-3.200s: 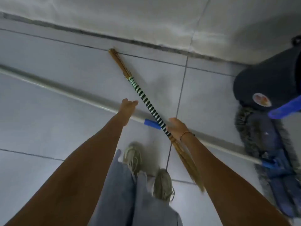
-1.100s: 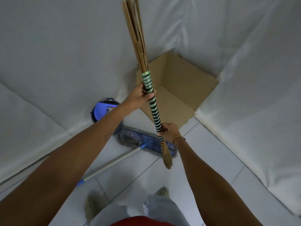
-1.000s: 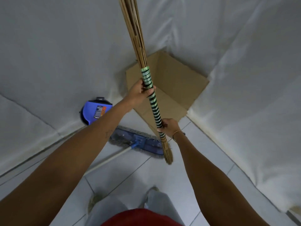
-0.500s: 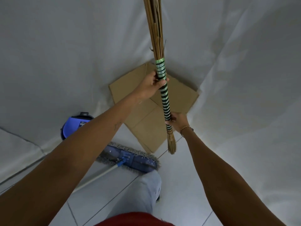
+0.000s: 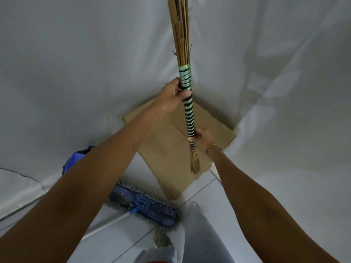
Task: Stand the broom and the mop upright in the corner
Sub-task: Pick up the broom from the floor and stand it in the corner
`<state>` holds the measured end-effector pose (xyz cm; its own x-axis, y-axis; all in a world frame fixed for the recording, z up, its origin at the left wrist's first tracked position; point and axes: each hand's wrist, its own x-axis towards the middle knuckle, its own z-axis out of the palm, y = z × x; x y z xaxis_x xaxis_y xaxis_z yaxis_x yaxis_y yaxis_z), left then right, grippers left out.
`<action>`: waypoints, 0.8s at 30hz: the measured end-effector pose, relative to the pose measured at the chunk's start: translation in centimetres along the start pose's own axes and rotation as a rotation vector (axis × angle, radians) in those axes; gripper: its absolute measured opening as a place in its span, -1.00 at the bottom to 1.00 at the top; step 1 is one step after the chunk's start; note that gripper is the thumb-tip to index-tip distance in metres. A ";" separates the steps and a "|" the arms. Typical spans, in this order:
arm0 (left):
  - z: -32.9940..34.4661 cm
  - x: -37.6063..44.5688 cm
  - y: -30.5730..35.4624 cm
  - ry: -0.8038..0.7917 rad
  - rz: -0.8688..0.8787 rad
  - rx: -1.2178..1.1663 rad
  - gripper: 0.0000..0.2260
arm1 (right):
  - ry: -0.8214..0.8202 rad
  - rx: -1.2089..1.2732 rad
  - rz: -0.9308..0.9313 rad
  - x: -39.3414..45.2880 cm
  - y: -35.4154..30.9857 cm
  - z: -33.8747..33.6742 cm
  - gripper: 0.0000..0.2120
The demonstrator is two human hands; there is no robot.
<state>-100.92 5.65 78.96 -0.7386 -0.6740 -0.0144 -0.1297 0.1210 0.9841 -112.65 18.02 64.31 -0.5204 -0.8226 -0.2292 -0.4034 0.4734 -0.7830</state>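
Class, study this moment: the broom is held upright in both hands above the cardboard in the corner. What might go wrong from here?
1. The broom ends below in a thin tuft; stood on that over the flat cardboard, it may slide or topple.
2. The mop lies by the person's feet, so a step forward might trip on it.
3. The left hand and right hand grip only the striped wrap; the long sticks above may swing into the draped sheet.

White draped walls (tiled floor)

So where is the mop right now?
The mop lies flat on the tiled floor, lower centre of the head view, under the left forearm, just short of the cardboard in the corner.
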 end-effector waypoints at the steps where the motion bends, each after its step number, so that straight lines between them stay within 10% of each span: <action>1: -0.3 1.4 -0.2 0.017 -0.001 0.004 -0.66 | -0.005 0.028 0.002 1.5 -0.2 0.0 -0.75; 24: -4.0 42.6 -31.5 0.292 -0.408 0.106 -0.67 | -0.058 0.246 0.299 47.0 15.0 14.6 -0.73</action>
<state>-125.62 -29.82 48.08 -0.4002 -0.8555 -0.3285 -0.4465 -0.1310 0.8851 -132.18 -18.14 33.36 -0.5414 -0.6794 -0.4953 -0.0444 0.6114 -0.7901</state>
